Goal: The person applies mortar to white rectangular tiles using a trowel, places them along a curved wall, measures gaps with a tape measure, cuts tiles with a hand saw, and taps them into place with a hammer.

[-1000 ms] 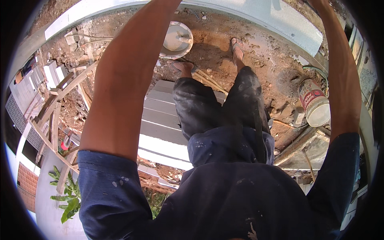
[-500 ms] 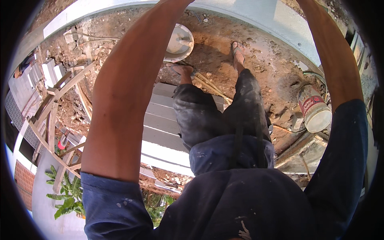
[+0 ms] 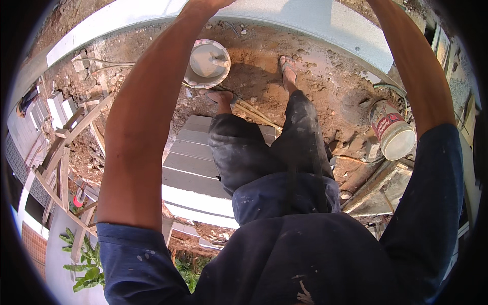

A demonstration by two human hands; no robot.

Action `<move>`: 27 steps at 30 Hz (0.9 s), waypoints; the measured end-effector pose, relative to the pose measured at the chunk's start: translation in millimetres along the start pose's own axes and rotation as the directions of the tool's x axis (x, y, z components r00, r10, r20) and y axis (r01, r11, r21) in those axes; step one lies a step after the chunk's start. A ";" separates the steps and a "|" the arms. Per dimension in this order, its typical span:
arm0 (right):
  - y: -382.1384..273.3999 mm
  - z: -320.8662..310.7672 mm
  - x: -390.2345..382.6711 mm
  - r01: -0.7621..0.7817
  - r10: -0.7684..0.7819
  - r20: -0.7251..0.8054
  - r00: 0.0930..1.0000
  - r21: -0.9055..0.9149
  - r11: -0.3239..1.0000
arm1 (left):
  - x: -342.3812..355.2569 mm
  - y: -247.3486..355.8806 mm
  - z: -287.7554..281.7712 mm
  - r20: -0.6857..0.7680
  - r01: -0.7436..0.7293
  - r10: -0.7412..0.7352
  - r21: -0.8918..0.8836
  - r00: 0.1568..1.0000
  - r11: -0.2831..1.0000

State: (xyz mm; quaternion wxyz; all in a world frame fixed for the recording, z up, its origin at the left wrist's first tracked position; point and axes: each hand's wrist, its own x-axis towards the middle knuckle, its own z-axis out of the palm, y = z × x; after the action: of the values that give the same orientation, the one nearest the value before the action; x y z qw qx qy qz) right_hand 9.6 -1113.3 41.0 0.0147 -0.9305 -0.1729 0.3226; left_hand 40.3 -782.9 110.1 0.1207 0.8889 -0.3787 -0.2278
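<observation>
Both my arms are raised and reach past the upper edge of the head view. Only the wrist end of my left hand (image 3: 209,3) shows there, over a pale block wall (image 3: 300,15); its fingers are cut off. My right forearm (image 3: 414,66) leaves the picture at the top right, and that hand is out of sight. Whatever either hand touches or holds is hidden. Below my left forearm (image 3: 134,117), on the dirt, stands a round bucket (image 3: 227,68) with grey wet mix and a tool's handle in it.
A stack of grey-white blocks (image 3: 195,162) lies beside my left leg. Thin wooden sticks (image 3: 256,113) lie near my feet. A tipped paint pail (image 3: 391,129) sits at right by a wooden board (image 3: 384,190). Timber framing (image 3: 63,147) stands at left on rubble-strewn ground.
The view has shifted, so the bucket, blocks and pail appear further left. More of the bucket shows past my left forearm. Both arms stay raised.
</observation>
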 end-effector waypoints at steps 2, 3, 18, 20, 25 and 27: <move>33.6 21.5 -8.0 0.098 -0.110 -0.041 0.993 -0.233 0.967 | -3.4 -3.3 4.6 0.006 0.032 -0.032 0.008 0.999 0.999; 44.0 18.7 -21.6 0.131 -0.162 -0.088 0.983 -0.284 0.950 | -5.6 -4.7 4.2 0.003 0.043 -0.043 -0.003 0.999 0.999; 45.6 62.1 -195.3 -0.396 0.470 -0.187 0.862 0.331 0.857 | -5.1 -31.8 20.3 -0.123 -0.167 0.169 0.023 0.978 0.986; 54.0 60.3 -184.7 -0.260 0.260 -0.045 0.965 -0.010 0.965 | 5.4 -45.3 27.4 -0.055 -0.109 0.117 0.134 0.992 0.985; 51.3 78.0 -179.1 -0.325 0.356 -0.218 0.908 0.166 0.931 | 7.4 -33.9 23.3 -0.059 -0.078 0.093 0.220 0.994 0.972; 58.1 87.2 -168.1 -0.251 0.248 -0.184 0.951 0.004 0.968 | 7.4 -42.0 29.4 -0.059 -0.078 0.093 0.227 0.994 0.971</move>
State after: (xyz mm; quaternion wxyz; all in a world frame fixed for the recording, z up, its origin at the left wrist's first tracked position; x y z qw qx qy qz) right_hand -148.1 -1230.9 64.0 -0.0196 -0.9706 -0.0549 0.2334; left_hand 56.1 -760.8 66.0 0.0424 0.8870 -0.4356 -0.1473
